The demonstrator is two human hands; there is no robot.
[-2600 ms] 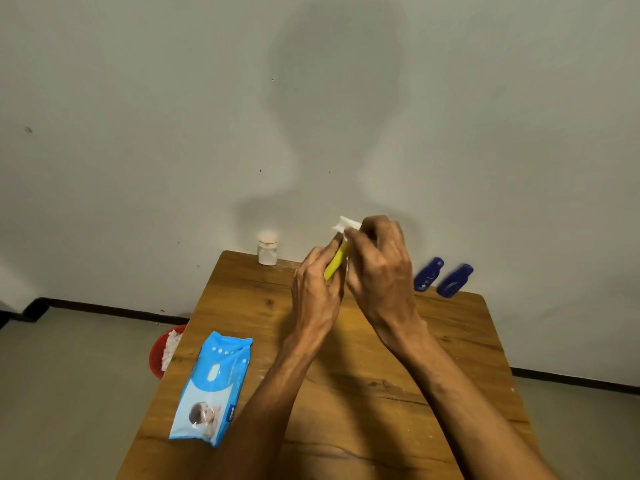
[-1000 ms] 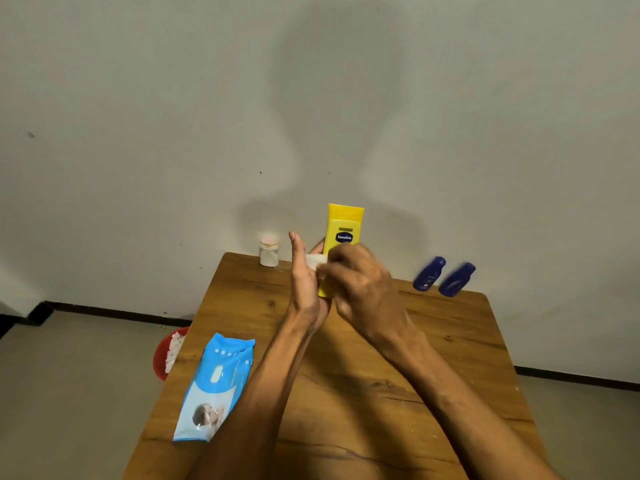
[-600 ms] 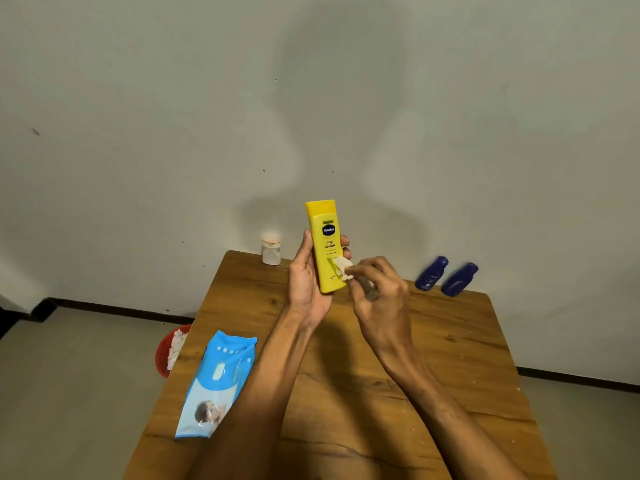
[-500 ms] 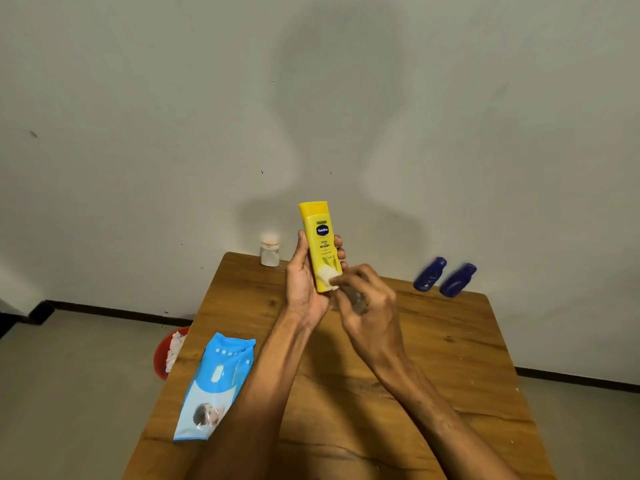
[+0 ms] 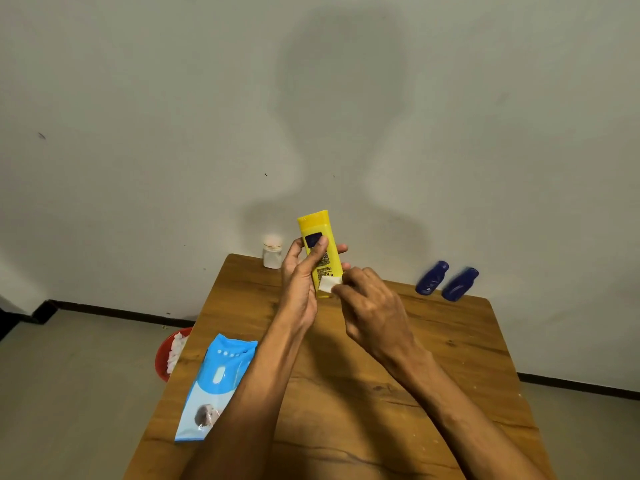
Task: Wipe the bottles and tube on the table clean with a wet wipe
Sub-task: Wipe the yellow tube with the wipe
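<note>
My left hand (image 5: 300, 282) grips a yellow tube (image 5: 318, 237) upright above the far middle of the wooden table (image 5: 460, 358), thumb across its dark label. My right hand (image 5: 372, 306) pinches a small white wet wipe (image 5: 327, 284) against the tube's lower part. Two dark blue bottles (image 5: 432, 278) (image 5: 460, 284) lean against the wall at the table's far right. A small white bottle with a pale cap (image 5: 272, 251) stands at the far left edge.
A blue pack of wet wipes (image 5: 216, 379) lies near the table's left edge. A red bin (image 5: 162, 355) holding used white wipes sits on the floor left of the table. The wall runs directly behind the table.
The tube has been turned upright in my left hand, and my thumb now covers its label. My right hand has slid the wipe down to the tube's lower end.
</note>
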